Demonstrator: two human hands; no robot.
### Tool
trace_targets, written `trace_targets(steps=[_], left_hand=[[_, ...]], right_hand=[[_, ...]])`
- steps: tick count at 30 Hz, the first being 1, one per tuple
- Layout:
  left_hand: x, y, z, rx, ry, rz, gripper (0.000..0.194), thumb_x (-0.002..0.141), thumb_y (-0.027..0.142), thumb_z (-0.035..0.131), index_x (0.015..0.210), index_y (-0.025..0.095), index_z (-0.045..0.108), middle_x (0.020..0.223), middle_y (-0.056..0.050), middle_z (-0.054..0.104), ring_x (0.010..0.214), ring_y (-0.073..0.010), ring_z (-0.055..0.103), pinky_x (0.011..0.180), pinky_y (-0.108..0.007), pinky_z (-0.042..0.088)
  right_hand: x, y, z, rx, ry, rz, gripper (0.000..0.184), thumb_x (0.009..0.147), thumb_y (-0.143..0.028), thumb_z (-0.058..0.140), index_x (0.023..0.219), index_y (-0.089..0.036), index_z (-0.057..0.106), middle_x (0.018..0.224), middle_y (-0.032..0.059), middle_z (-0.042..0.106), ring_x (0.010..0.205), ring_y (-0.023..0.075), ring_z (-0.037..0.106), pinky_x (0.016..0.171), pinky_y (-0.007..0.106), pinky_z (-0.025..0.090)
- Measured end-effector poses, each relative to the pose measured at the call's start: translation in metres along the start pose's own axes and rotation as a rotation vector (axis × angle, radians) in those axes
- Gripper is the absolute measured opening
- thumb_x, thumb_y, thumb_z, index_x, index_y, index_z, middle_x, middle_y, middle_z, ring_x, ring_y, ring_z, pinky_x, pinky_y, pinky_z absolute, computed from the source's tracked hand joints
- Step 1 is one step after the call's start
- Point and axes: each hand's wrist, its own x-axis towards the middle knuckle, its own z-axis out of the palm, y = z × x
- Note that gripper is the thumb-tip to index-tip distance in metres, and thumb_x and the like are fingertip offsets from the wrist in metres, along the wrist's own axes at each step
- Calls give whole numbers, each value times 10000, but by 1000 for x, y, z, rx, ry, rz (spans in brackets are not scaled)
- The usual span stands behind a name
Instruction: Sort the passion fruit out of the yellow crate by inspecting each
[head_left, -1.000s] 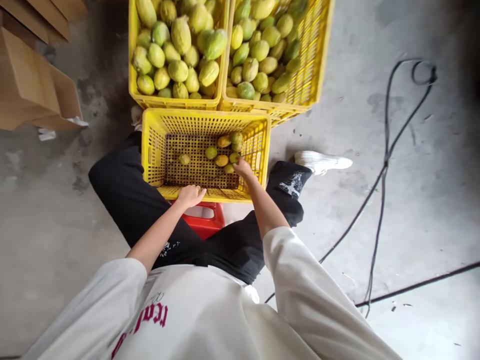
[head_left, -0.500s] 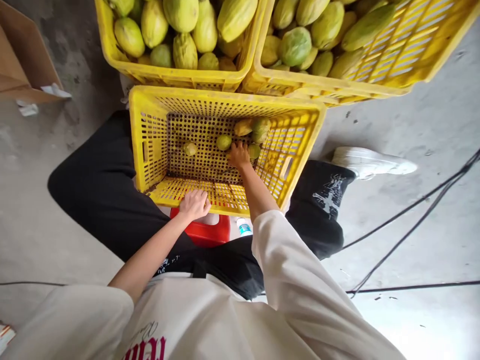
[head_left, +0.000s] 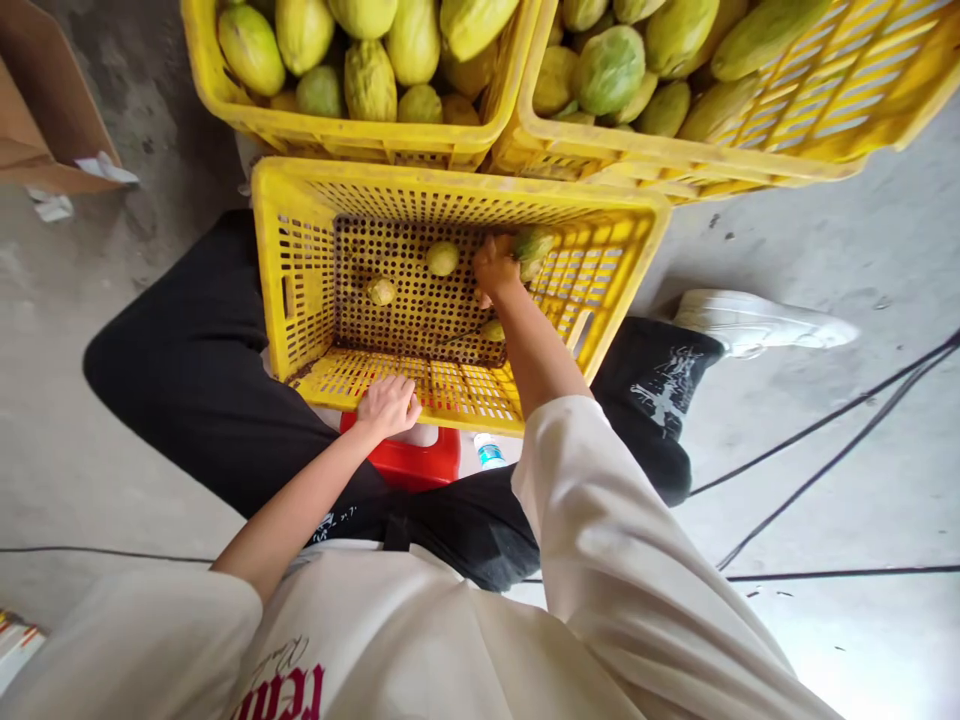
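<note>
A yellow plastic crate (head_left: 300, 362) with perforated walls stands between my legs. My left hand (head_left: 388, 405) is closed over its near rim. My right hand (head_left: 496, 268) reaches down inside, towards the right end, its fingers curled; whatever lies under them is hidden. Just right of those fingers rests a greenish papaya (head_left: 533, 244). A small papaya (head_left: 442, 258) lies to the left of the hand, and another (head_left: 380, 291) sits farther left on the crate floor. Below the right wrist a yellowish papaya (head_left: 493, 330) shows in part.
Beyond this crate stand a left yellow crate (head_left: 337, 136) and a right yellow crate (head_left: 675, 160), both holding several papayas. A red stool (head_left: 416, 462) and a bottle (head_left: 490, 452) are below the near rim. Black cables (head_left: 832, 430) cross the floor; a cardboard box (head_left: 56, 90) is far left.
My right hand has moved up and right inside the crate, over where an orange-yellow papaya showed. The small papaya to its left has shifted slightly away from me. My left hand stays on the rim.
</note>
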Motion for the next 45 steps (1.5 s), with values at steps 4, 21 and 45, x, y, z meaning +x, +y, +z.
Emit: trace_targets(steps=[4,21,45], left_hand=[[2,0,1,-24,22,-3,262,1001,245,522,1039,151,764,1054,-197,766,1068,-359,719,896,-448,531],[36,-25,-23,-1101,564,-25,528,1027,415,583,1514,225,511,1691,-180,411,1566,-291,466,1321,-443,356],[-83,-13,-20,-1924,142,-57,349,1040,519,549,1035,200,691,938,-63,793,747,-174,765,712,-301,663]], right_hand=[[-32,-9,-9,-164,-97,25,568,817,-210,959,1305,3,762,1846,281,-4,1593,566,369,1249,704,378],[-244,-78,15,1372,-315,-335,934,546,-902,832,1196,-256,655,1202,109,771,1212,336,734,1018,500,635],[-371,-111,74,1668,25,-156,648,668,-521,994,1146,-285,625,996,-4,766,971,254,789,837,420,707]])
